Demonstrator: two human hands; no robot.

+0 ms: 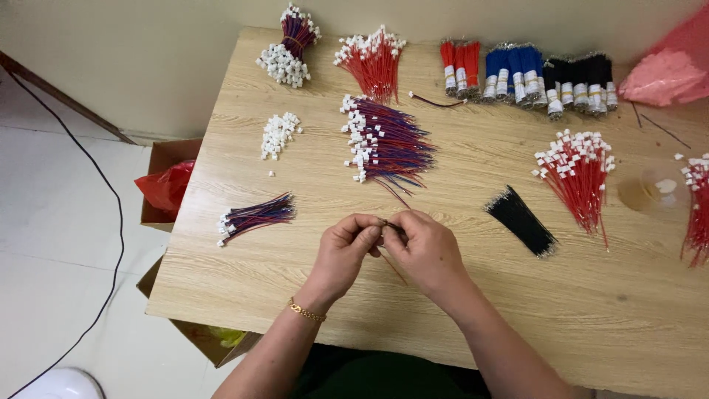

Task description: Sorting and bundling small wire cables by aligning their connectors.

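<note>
My left hand (343,251) and my right hand (425,251) meet over the middle of a wooden table (517,310). Both pinch a thin wire piece (391,225) between the fingertips; a red wire end hangs down below them. Its small connector is hidden by the fingers. Just beyond the hands lies a fanned pile of red-and-blue wires with white connectors (384,140). A smaller bundle of the same wires (255,216) lies to the left of my left hand. My left wrist wears a gold bracelet.
A heap of loose white connectors (279,134), red wire bundles (373,59) (580,174), a black wire bundle (521,220), and banded red, blue and black bundles (528,74) fill the far side. A pink bag (668,74) sits far right. Cardboard boxes (166,185) stand at the left.
</note>
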